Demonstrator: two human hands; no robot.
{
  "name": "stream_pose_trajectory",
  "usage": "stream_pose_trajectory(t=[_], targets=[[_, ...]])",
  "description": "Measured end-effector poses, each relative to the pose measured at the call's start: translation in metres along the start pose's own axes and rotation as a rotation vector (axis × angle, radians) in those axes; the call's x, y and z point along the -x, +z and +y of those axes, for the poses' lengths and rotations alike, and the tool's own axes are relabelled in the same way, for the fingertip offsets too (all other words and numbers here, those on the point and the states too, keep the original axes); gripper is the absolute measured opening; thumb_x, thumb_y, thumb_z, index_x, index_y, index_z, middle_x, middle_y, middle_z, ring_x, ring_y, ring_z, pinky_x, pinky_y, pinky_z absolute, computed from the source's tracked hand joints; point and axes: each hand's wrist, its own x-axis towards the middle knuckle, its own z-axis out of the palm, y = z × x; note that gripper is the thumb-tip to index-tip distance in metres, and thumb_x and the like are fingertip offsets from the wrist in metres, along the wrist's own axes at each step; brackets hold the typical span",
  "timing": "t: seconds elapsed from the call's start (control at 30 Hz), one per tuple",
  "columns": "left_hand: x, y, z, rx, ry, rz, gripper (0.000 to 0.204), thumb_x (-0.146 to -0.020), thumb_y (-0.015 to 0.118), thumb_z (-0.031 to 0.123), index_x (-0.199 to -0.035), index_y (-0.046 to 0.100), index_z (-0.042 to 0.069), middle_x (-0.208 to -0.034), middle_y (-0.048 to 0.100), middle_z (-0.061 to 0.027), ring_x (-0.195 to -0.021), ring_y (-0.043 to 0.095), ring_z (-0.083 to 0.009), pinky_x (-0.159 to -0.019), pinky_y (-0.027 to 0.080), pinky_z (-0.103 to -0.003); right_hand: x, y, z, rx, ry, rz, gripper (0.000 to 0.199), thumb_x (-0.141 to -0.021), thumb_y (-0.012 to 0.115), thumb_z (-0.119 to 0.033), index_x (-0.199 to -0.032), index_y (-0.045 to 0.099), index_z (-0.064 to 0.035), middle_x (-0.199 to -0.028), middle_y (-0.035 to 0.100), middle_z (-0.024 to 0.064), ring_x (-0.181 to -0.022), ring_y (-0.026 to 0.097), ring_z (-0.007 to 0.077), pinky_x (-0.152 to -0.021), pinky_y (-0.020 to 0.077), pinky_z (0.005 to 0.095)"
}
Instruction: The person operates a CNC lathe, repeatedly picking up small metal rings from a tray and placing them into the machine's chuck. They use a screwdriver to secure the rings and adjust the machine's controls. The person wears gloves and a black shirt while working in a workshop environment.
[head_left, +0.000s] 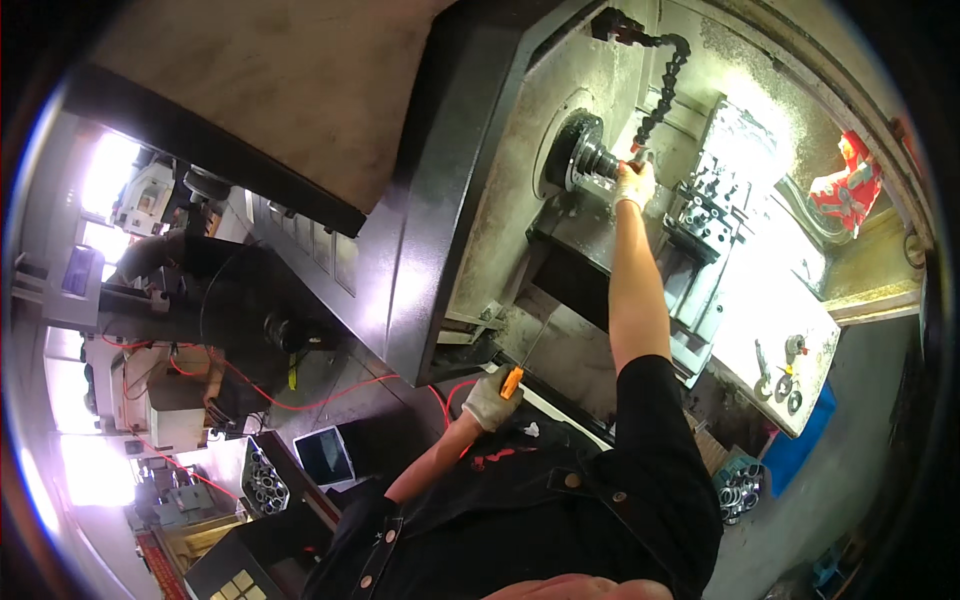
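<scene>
Inside the lathe enclosure, the gloved right hand (pixel 634 184) reaches up to the chuck (pixel 585 155) — fingers pinched on something small at its nose. Left hand (pixel 492 400) hangs low, clenched around an orange-handled tool (pixel 512 381).

**Colours at the lathe**

I see my right hand (pixel 634 185) in a whitish glove, set against the dark grey metal chuck (pixel 585 158). My left hand (pixel 490 400) wears the same pale glove and holds a tool with a bright orange handle (pixel 512 381). My shirt (pixel 560 500) is black with small brown buttons. The segmented coolant hose (pixel 662 85) is black with an orange tip. The machine housing (pixel 440 200) is near-black; its inner wall (pixel 520 140) is a stained grey-beige. A red rag (pixel 850 185) shows light patches. Thin red cables (pixel 300 400) cross the grey floor. The bin (pixel 795 450) is blue.
</scene>
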Motion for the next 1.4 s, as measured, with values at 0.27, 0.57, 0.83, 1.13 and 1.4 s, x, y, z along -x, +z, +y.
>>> stream_pose_trajectory(t=[0.27,0.57,0.83,1.13,1.4], targets=[[0.023,0.001,-0.012,0.08,-0.065,0.03,0.035,-0.077,0.057,0.025,-0.104,0.052,0.004,-0.085,0.061,-0.0208,-0.082,0.059,-0.0381,-0.07,0.047,-0.042,-0.003,-0.025,-0.037,0.461,-0.416,-0.194,0.017,-0.073,0.066,-0.018,-0.088,0.059,-0.0128,-0.072,0.063,0.0099,-0.059,0.055,0.0191,-0.061,0.0445,0.028],[0.01,0.01,-0.014,-0.003,0.002,-0.074,0.044,-0.074,0.06,0.026,-0.111,0.05,0.003,-0.094,0.06,-0.0215,-0.089,0.058,-0.037,-0.076,0.047,-0.041,0.026,-0.034,-0.055,-0.325,-0.256,-0.354,0.024,-0.067,0.067,0.004,-0.087,0.06,-0.0072,-0.075,0.055,-0.0042,-0.068,0.048,0.0059,-0.065,0.0401,0.0204],[0.005,0.006,-0.008,0.02,0.075,-0.019,0.04,-0.073,0.059,0.024,-0.106,0.053,0.002,-0.088,0.061,-0.0218,-0.086,0.058,-0.0371,-0.073,0.048,-0.04,0.117,-0.093,-0.023,0.227,0.189,-0.705,0.019,-0.074,0.068,-0.004,-0.09,0.057,-0.0029,-0.075,0.058,0.0021,-0.062,0.053,0.0127,-0.055,0.0434,0.0251],[-0.056,-0.023,0.051,-0.013,0.164,0.119,0.032,-0.074,0.057,0.024,-0.096,0.054,0.001,-0.087,0.06,-0.0217,-0.085,0.056,-0.0382,-0.073,0.045,-0.041,0.096,-0.094,-0.014,-0.35,0.651,-0.514,0.026,-0.08,0.061,-0.037,-0.089,0.049,-0.0151,-0.084,0.062,0.0015,-0.064,0.058,0.014,-0.038,0.0306,0.0201],[-0.061,-0.01,0.041,-0.023,0.152,0.07,0.029,-0.074,0.058,0.023,-0.096,0.055,0.004,-0.083,0.06,-0.0188,-0.082,0.058,-0.0369,-0.071,0.045,-0.039,0.05,-0.003,-0.021,-0.339,0.439,0.059,0.043,-0.063,0.08,-0.011,-0.092,0.048,-0.0052,-0.068,0.057,0.0053,-0.05,0.052,0.0143,-0.041,0.0384,0.0259]])
